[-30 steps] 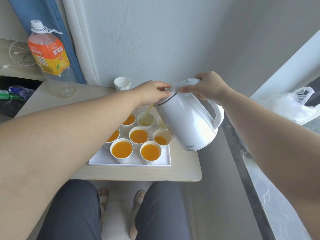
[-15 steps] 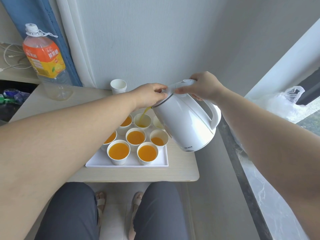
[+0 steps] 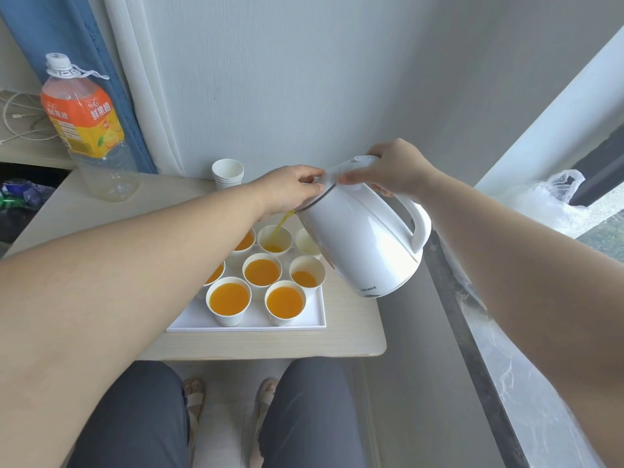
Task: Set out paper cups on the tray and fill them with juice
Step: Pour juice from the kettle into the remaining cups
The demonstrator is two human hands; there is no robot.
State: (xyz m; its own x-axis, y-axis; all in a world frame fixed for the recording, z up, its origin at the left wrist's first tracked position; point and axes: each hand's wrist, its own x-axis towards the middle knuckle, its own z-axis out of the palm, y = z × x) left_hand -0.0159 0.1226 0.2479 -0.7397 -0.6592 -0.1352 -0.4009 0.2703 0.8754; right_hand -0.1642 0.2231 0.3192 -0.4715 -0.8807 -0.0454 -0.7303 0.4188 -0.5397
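Observation:
A white tray [image 3: 304,324] on the small table holds several white paper cups. Most contain orange juice, such as the front cup [image 3: 229,300]. My right hand [image 3: 393,170] grips the handle top of a white kettle [image 3: 364,244], tilted left. My left hand [image 3: 290,189] pinches the kettle's lid edge near the spout. A thin orange stream falls from the spout into the back middle cup [image 3: 274,239], which holds a little juice. The back right cup [image 3: 305,244], partly behind the kettle, looks empty.
A nearly empty orange juice bottle [image 3: 86,130] stands at the table's back left. A stack of spare paper cups [image 3: 228,173] sits by the wall. A plastic bag [image 3: 547,201] lies on the sill to the right. My knees are under the table's front edge [image 3: 270,349].
The kettle stays tilted and keeps pouring into the back middle cup, where the juice has risen a little. Both hands hold their places.

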